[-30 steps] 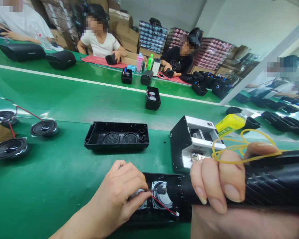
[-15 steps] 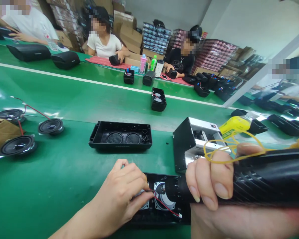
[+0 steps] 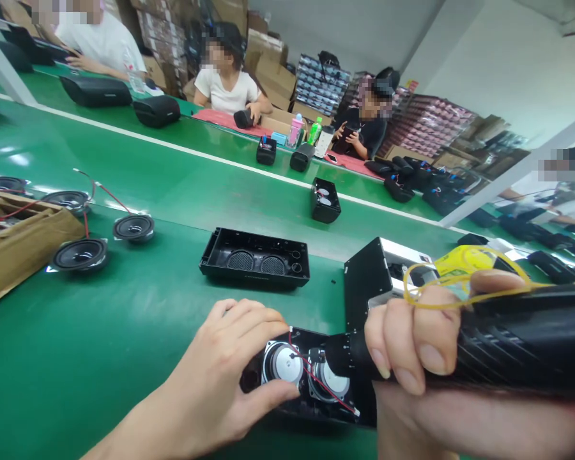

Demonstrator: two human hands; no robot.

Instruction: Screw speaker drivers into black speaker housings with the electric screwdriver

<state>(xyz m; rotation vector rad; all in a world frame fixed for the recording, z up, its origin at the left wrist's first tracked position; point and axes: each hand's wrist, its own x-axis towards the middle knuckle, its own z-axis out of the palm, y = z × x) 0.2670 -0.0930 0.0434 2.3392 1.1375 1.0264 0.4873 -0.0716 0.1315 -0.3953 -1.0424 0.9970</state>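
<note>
Since half a sec. ago, L hand [image 3: 237,364] has opened: its pinch near bit [image 3: 305,354] is released, and the view has swung somewhat to left.

Green bench [image 3: 124,345] carries the things. At near right, R hand [image 3: 421,345] has its fingers clamped round the black elec. screwdriver [image 3: 517,345], which points left & looks nearly level; imo it should be tipped more upright before any pressing, otherwise bit may slip sideways.

Under it, btw. the hands, the near housing [image 3: 333,414] lies on bench, open side up. It should be kept from sliding w/ a light hold only.

Inside sit two round units side by side: left speaker [image 3: 287,374] & right speaker [image 3: 338,383], the latter partly behind screwdriver. L hand's fingers are well apart, thumb at near edge of left speaker, fingertips toward far edge; whether they press, I cannot tell. Best to hold frame, not cone or magnet.

Red-and-black wire [image 3: 323,382] runs diagonally over both units, right beside bit. Pls. lay it aside first, as it could prob. get wound up. Small white plug [image 3: 357,413] at its right end should also stay clear.
</note>
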